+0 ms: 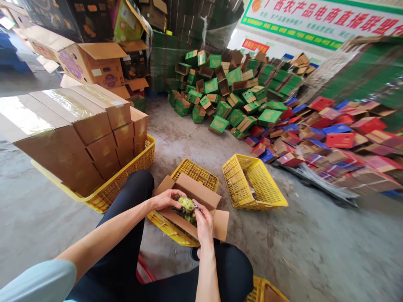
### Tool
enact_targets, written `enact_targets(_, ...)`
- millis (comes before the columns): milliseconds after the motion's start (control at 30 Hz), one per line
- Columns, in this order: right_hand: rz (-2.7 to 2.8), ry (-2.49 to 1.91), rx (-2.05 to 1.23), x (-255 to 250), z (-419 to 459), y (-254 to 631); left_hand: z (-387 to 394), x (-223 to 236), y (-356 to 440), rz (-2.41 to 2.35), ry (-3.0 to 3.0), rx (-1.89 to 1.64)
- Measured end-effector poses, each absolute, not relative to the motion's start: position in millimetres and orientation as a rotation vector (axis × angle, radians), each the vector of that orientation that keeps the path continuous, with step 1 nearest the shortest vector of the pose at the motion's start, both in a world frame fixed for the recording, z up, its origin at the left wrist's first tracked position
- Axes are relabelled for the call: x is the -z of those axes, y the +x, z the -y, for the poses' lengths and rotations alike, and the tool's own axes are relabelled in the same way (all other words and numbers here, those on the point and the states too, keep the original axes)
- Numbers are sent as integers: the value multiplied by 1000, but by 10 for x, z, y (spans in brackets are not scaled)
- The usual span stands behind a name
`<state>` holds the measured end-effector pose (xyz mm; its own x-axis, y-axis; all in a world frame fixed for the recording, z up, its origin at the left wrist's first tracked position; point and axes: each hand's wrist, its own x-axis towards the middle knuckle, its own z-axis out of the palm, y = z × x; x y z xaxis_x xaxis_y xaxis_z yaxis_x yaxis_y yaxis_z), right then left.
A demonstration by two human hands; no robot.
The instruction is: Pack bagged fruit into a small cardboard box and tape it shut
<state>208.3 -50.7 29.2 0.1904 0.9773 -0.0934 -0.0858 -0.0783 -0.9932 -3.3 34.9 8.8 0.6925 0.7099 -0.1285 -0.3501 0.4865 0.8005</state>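
Note:
Between my two hands is a yellow-green fruit [187,204] in clear plastic wrap, held over an open cardboard box [197,189]. My left hand [166,199] has its fingers curled on the fruit's left side. On the right, my right hand [204,216] pinches the wrap at the fruit's other end. More wrapped green fruit [190,217] shows below it inside the box, partly covered by my hands. The box, its flaps folded outward, rests on a yellow plastic crate [171,230] between my legs. I cannot make out the exact kind of fruit.
Left of my knee, a yellow crate [126,178] carries stacked taped cartons [72,138]. A tilted yellow crate [261,184] stands to the right. Heaped green boxes [220,105] and red and blue boxes [340,140] lie farther back. Another yellow crate [260,289] sits by my right knee.

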Motion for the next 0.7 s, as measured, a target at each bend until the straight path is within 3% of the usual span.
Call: enact_targets(700,892,-1282,-1212,-239,499,2060,-344,-120,-49,-576,856,-644)
